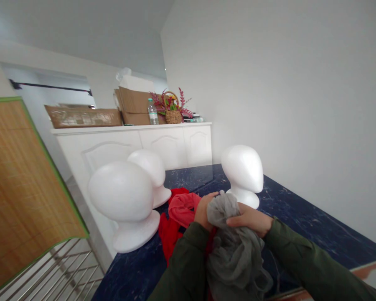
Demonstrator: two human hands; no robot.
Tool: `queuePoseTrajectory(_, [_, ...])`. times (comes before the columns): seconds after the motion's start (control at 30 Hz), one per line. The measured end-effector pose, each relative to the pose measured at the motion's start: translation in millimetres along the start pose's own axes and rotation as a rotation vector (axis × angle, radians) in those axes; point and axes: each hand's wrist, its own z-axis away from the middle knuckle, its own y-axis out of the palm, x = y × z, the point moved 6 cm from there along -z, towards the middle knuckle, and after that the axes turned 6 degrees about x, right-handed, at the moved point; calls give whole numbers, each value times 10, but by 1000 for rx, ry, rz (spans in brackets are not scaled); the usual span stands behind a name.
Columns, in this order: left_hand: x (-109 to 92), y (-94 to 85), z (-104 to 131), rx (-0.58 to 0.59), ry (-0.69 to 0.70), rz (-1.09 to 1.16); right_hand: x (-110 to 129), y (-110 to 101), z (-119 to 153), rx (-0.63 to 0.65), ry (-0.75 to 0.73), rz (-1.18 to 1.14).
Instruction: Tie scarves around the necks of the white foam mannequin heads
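A sheer grey scarf (238,259) is bunched up between my two hands, its loose folds hanging toward me. My left hand (204,211) is closed around the left side of the bunch, partly hidden behind it. From the right, my right hand (250,219) grips the same scarf, thumb across its front. Red and coral cloths (183,207) lie crumpled on the dark blue marbled table (301,213), just left of my hands. Beyond my right hand stands a white foam mannequin head (242,169).
Two more white foam heads, a near one (122,196) and a farther one (148,167), stand at left. A white cabinet (163,146) behind carries cardboard boxes, a water bottle (153,112) and a flower basket (173,116). A metal rack (72,267) with a bamboo mat (28,192) is at far left.
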Motion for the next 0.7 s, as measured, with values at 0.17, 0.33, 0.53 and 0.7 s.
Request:
queuePoseTrajectory(0.17, [200, -164, 24, 6, -164, 401, 138, -494, 85, -346, -77, 260])
queuePoseTrajectory(0.33, [169, -110, -2, 94, -213, 524, 477, -717, 176, -599, -65, 1033])
queuePoseTrajectory(0.53, [34, -35, 63, 349, -206, 304, 702, -736, 296, -872, -127, 1294])
queuePoseTrajectory(0.7, [8, 43, 119, 443, -165, -42, 779, -792, 383, -965, -238, 1035])
